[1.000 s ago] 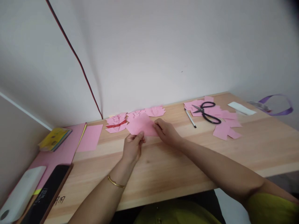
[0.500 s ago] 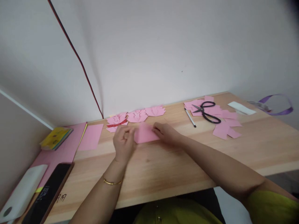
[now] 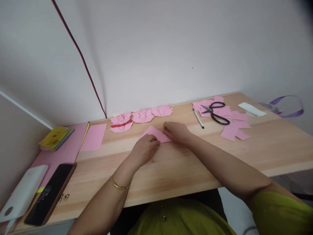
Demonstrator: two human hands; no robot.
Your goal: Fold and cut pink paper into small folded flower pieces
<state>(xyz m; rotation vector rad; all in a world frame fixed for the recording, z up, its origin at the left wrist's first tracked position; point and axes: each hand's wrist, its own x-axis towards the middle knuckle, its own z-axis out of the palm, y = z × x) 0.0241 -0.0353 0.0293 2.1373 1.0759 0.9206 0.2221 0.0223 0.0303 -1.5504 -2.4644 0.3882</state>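
A folded pink paper (image 3: 156, 133) lies flat on the wooden table (image 3: 186, 163). My left hand (image 3: 144, 150) rests on its near left edge, fingers curled and pressing down on the paper. My right hand (image 3: 176, 131) presses on its right end with fingers bent. Behind it, against the wall, sit three folded pink paper shapes (image 3: 143, 116), the leftmost with a red strip.
Black scissors (image 3: 216, 112) lie on pink paper scraps (image 3: 232, 130) at the right, a pen (image 3: 198, 118) beside them. A pink sheet (image 3: 94, 137), a yellow booklet stack (image 3: 56, 137), a black phone (image 3: 47, 195) and a white device (image 3: 22, 194) are at the left. A purple ribbon (image 3: 288, 107) lies far right.
The pink paper went from held up between both hands to lying flat and folded on the table. My left hand swung left, then came back onto the paper's near edge.
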